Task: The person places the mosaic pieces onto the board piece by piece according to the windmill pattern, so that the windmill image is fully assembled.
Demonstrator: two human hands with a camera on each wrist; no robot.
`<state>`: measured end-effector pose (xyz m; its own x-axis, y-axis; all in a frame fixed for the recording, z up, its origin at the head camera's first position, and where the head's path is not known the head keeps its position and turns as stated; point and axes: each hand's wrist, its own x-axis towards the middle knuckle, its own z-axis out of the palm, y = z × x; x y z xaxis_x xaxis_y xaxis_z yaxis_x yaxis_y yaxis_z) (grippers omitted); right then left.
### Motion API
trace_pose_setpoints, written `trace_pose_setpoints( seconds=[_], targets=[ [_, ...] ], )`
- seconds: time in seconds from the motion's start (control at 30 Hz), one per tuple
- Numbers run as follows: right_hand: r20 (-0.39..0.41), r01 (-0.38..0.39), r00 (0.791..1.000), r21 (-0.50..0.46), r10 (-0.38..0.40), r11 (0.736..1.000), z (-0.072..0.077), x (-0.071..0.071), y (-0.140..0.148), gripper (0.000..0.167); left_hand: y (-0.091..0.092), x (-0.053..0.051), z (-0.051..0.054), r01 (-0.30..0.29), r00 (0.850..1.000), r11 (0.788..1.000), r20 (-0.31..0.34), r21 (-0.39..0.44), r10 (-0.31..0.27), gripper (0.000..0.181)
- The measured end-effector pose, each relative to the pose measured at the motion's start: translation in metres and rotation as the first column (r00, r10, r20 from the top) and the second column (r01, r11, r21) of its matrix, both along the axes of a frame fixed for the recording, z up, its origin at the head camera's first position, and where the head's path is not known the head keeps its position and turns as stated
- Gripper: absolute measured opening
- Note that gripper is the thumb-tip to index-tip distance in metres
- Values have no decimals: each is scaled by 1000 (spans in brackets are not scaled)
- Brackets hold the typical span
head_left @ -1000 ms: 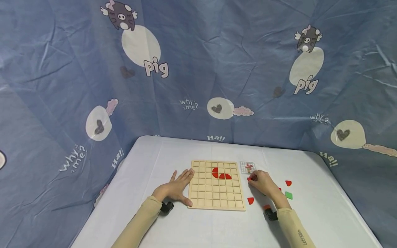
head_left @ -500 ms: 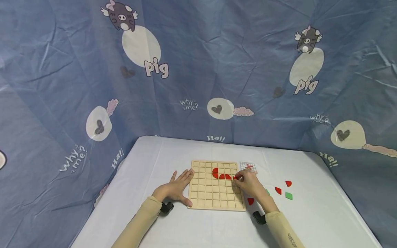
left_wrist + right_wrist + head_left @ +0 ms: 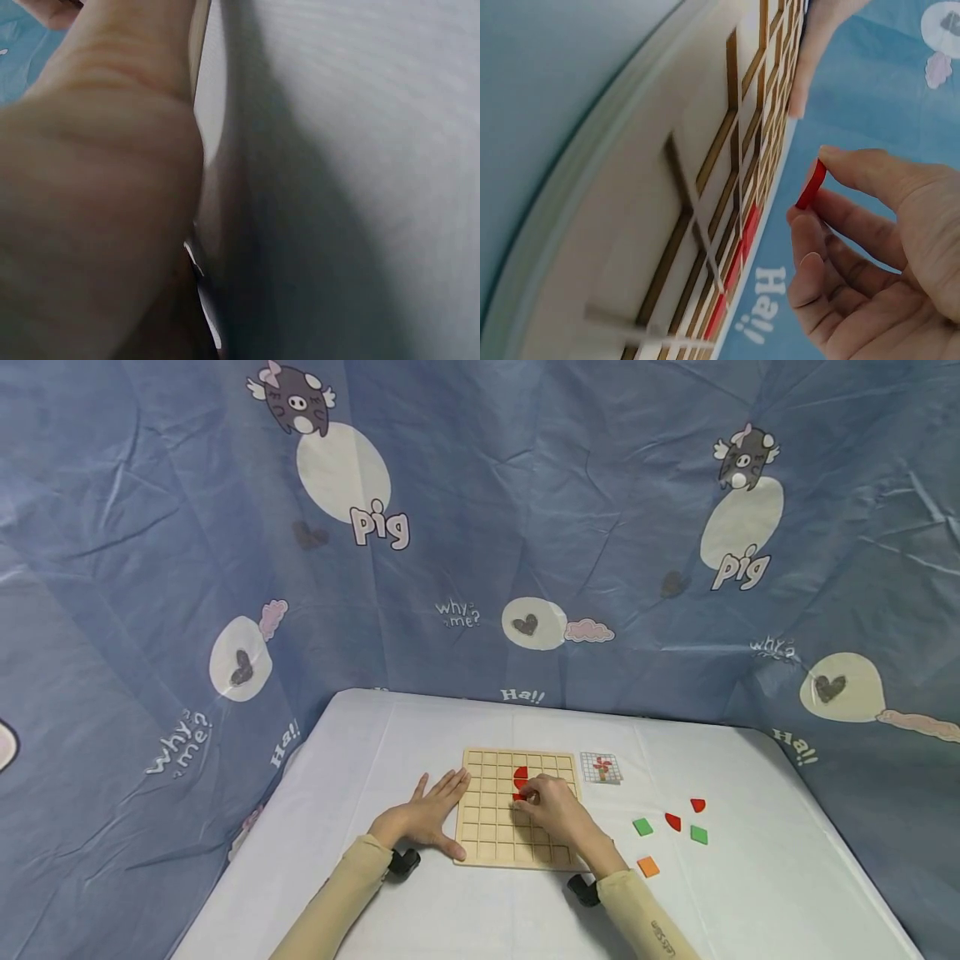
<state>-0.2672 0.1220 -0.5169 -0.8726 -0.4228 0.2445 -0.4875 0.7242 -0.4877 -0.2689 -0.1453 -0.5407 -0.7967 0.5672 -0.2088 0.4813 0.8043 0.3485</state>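
Observation:
A wooden grid board [image 3: 487,831] lies on the white table. My left hand [image 3: 423,817] rests flat with spread fingers along its left edge. Over the middle of the board, my right hand [image 3: 557,810] pinches a small red quarter-round piece [image 3: 811,184] between thumb and fingertips. In the right wrist view that piece is held apart from the board surface. Red quarter-round pieces [image 3: 521,772] sit in the board's upper cells; my right hand covers others. Mostly my own wrist and the tabletop fill the left wrist view.
Right of the board lies a printed pattern card [image 3: 602,767]. Loose on the table are two green squares [image 3: 642,827], an orange square [image 3: 648,867] and red quarter-round pieces [image 3: 672,822]. A blue patterned cloth [image 3: 450,543] hangs behind the table.
My right hand has carried the red quarter-round piece leftward from beside the card to over the board's middle. The orange and green squares have come into view. My left hand has stayed put.

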Motion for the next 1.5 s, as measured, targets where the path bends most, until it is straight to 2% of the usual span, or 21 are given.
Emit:
trace_pose_setpoints(
  seconds=[0.3, 0.7, 1.1, 1.5],
  targets=[
    [20, -37, 999, 29, 37, 999, -9, -5, -18, 17, 0, 0, 2, 11, 1000, 1000, -4, -2, -11, 131],
    [-16, -16, 1000, 68, 17, 998, -15, -10, -25, 17, -1, 1, 0, 0, 1000, 1000, -9, -9, 0, 132],
    [-37, 3, 999, 65, -1, 998, -18, -13, -31, 13, 0, 0, 0, 12, 1000, 1000, -9, -12, -12, 133],
    [15, 14, 1000, 44, -14, 999, -18, -13, -31, 12, -1, 1, -1, 2, 1000, 1000, -7, 5, -2, 133]
  ],
)
